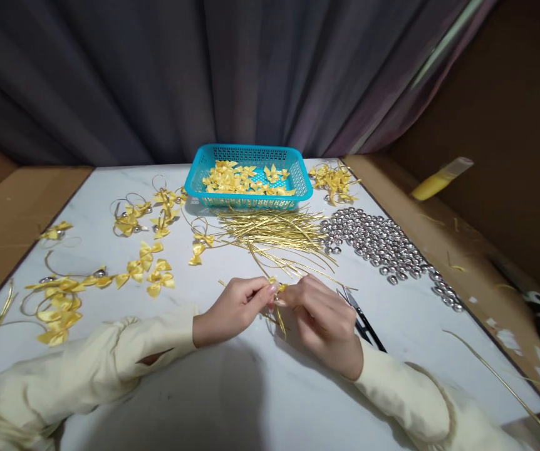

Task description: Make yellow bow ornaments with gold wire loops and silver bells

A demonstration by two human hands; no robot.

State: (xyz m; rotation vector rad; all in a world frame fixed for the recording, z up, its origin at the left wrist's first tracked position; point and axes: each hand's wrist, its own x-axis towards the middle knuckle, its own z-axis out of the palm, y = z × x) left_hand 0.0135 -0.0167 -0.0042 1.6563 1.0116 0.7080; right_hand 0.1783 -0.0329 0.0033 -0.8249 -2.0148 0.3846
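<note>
While a dark, deeply pleated curtain (232, 75) fills the back, a smooth white table (317, 401) with faint grey veining sits in front of it. Cream cloth sleeves (157, 341), gathered and wrinkled, come in from both lower corners. Turquoise plastic basket (251, 202), rectangular, perforated lattice walls, rounded corners, at the table's far edge; glossy yellow bows (227, 178) piled inside. Just in front of it: heap of thin shiny gold cords (274, 228), mostly lying crosswise, ends splayed. Right of the cords, spread of rounded, mirror-like silver beads (383, 241), tailing off toward the table's right edge.

Right hand (324, 319): fingers bent, fingertips closed on a small yellow piece (282, 287) at centre, in front of the cords. Left hand (232, 307): thumb and fingers pinched on the same piece from the other side; fingertips cover most of it, exact shape can't tell. Short gold strand (280, 319) hangs below the fingertips.

Satiny bow pieces (61, 310) scattered at left, several with thin curled loops and silver beads; another clump (336, 181) right of basket. Slim black-handled tool (368, 326), metal tip, lies just beside the right hand.
</note>
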